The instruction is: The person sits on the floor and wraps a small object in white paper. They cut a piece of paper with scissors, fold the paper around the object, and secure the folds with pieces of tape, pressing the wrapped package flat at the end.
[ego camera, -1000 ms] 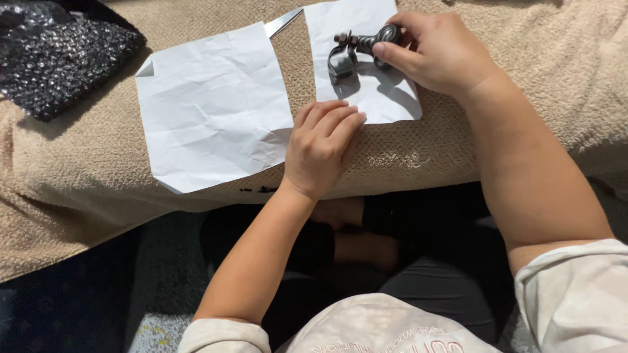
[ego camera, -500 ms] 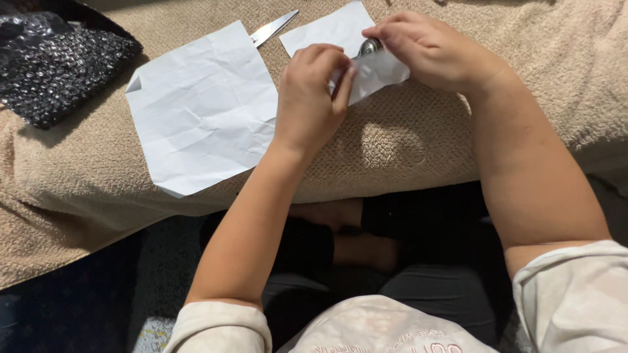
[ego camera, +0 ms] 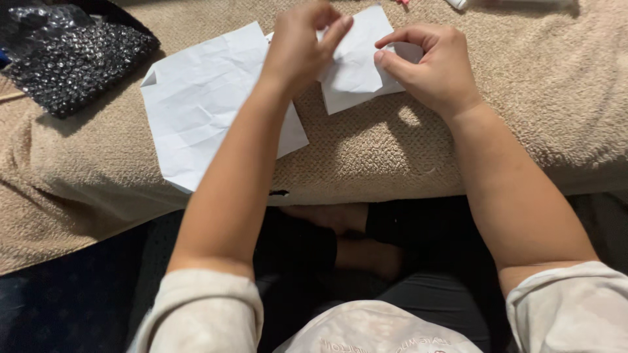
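Both hands have lifted, left hand (ego camera: 297,46) and right hand (ego camera: 428,65) now pinching the small paper (ego camera: 353,65) at twelve o'clock; uneven pulling could tear it.

Your left hand (ego camera: 297,46) at 12 o'clock and right hand (ego camera: 428,65) at 1 o'clock sit either side of the small creased white paper sheet (ego camera: 353,72), both touching it, w/ that sheet on the tan textured blanket (ego camera: 523,117). Larger crumpled white paper sheet (ego camera: 203,104) lies just beside it at 11, partly under your left forearm. Black bubble-wrap pouch (ego camera: 72,59) is well apart at 10, on the blanket's far-left edge.
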